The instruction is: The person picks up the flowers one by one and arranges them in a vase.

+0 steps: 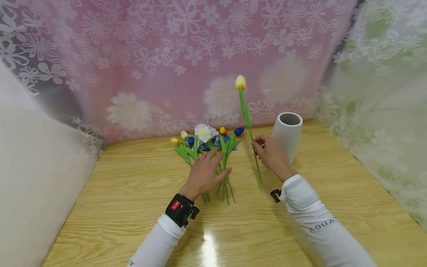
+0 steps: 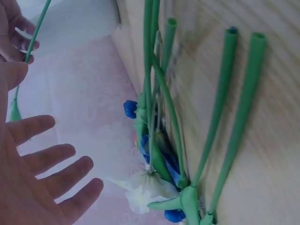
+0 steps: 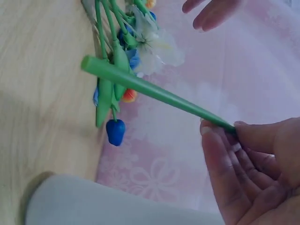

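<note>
My right hand (image 1: 271,154) pinches the green stem of a white-and-yellow tulip (image 1: 240,82) between thumb and fingers, with the bloom pointing up and away. In the right wrist view the lower end of that stem (image 3: 154,91) sticks out past the fingertips. Just to the right of this hand stands a white vase (image 1: 289,129), upright with a dark opening. My left hand (image 1: 204,174) is spread, fingers straight, over the stems of a bunch of artificial flowers (image 1: 204,131). In the left wrist view its fingers are apart from the stems (image 2: 225,108) and hold nothing.
The bunch lies on a wooden table (image 1: 133,193) and includes a large white flower, a blue tulip (image 1: 239,131), an orange one (image 1: 222,130) and several others. Behind the table hangs a pink floral curtain (image 1: 166,74); a pale green one (image 1: 377,122) is on the right.
</note>
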The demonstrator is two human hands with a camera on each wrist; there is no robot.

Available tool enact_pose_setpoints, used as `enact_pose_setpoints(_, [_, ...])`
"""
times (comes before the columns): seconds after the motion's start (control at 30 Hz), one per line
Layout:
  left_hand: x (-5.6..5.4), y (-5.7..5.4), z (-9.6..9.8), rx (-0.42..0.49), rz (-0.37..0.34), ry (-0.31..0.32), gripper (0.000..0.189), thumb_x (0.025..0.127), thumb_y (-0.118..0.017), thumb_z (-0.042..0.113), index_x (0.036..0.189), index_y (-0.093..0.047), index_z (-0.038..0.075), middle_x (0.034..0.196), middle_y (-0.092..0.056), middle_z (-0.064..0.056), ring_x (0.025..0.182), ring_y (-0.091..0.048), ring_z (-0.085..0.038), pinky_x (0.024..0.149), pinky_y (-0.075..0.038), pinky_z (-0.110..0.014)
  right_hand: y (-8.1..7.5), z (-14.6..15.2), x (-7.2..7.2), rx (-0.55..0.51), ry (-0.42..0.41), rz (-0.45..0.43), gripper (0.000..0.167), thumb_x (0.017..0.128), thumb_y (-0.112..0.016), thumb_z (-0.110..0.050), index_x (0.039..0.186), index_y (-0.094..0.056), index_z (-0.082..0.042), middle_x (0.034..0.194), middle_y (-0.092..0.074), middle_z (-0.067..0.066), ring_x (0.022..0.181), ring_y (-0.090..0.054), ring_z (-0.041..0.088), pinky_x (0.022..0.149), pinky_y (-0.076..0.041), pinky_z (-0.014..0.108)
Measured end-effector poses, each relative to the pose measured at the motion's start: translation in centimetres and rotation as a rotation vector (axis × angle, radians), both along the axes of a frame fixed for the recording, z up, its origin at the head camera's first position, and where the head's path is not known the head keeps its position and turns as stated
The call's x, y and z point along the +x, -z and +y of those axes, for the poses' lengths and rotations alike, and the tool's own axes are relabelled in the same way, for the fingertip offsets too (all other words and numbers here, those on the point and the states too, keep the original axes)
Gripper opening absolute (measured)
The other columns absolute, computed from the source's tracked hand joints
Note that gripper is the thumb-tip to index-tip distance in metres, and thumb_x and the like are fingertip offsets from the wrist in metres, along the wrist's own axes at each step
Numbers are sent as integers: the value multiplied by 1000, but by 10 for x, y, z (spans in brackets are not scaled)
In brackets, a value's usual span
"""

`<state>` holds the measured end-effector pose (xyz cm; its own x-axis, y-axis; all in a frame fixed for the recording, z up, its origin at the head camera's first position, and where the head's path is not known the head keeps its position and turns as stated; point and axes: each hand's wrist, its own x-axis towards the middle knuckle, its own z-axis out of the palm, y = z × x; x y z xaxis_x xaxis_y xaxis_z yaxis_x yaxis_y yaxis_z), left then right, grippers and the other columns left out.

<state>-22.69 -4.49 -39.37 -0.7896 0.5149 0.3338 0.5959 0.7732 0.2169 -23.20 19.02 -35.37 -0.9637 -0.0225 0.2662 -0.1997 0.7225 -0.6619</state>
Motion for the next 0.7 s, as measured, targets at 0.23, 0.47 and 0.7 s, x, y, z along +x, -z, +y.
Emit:
enact_pose_setpoints(0.23, [-4,-6,5,2,10,19,59,95,-46,53,140,-49,16,145,-40,-12,127,-43,-33,99,-38,-52,-10,6,4,50,23,125,26,96,-59,-24,107,-68,-2,96,-71,11,78,-69,25,66,-54,39])
enact_pose_setpoints(0.47, [-6,-13,11,14,13,36,59,96,-46,53,142,-47,17,146,-40,-13,128,-43,-33,98,-38,-54,-25,12,6,-70,7,271,21,93,-63,-16,101,-69,2,92,-70,15,75,-68,27,68,-55,42])
enact_pose_setpoints(0.7, [-10,-19,18,28,49,50,57,96,-48,51,141,-48,18,146,-40,-12,128,-43,-31,96,-40,-53,-43,21,7,-124,41,445,17,90,-67,-15,100,-72,-1,88,-71,9,72,-69,21,66,-55,31])
